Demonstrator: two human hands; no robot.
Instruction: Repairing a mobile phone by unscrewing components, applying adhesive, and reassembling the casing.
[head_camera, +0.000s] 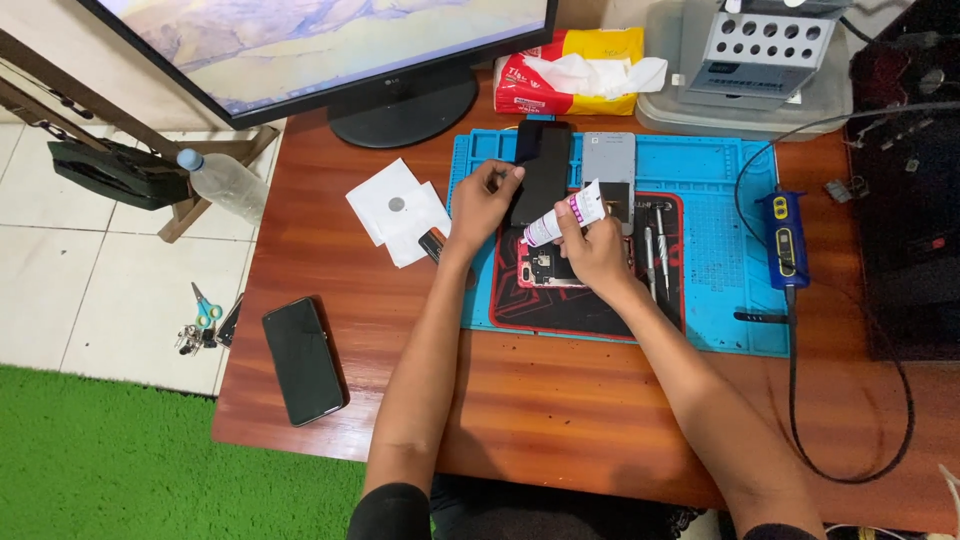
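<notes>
While right grip (590, 245) clasps tube (562, 218), left grip (482, 200) pinches screen (541, 170).

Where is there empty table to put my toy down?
Bare wood lies between the black phone and the left forearm, and along the near edge below the blue mat. The mat is crowded: both hands, right hand holding a glue tube.

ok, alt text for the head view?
A person's right hand holds a small white glue tube beside a black phone screen steadied by the left hand, over a blue repair mat on a wooden desk.
</notes>
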